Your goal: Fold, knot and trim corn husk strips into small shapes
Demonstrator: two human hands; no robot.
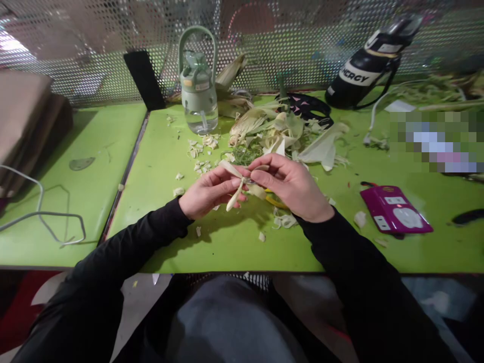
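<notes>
Background: a perforated panel (94, 65) stands along the back edge of the green bench (242, 252). From my remote view, the workpiece, a small cluster of pale corn-husk strips (235, 196), is held above the middle of the bench, between its near edge and the husk pile (264, 121).

Left hand (206, 194): thumb and fingers pinched on the cluster where the strips meet. Right hand (293, 184): thumb and fingertips closed on its right side. A yellow loop (275, 200) lies partly hidden beneath; I cannot identify it.

Step in hand, my judgement: gathering or shaping strips at their junction. Next move, I judge, calls for a steady left pinch while the right fingers adjust strips singly, lightly enough not to split them.
</notes>
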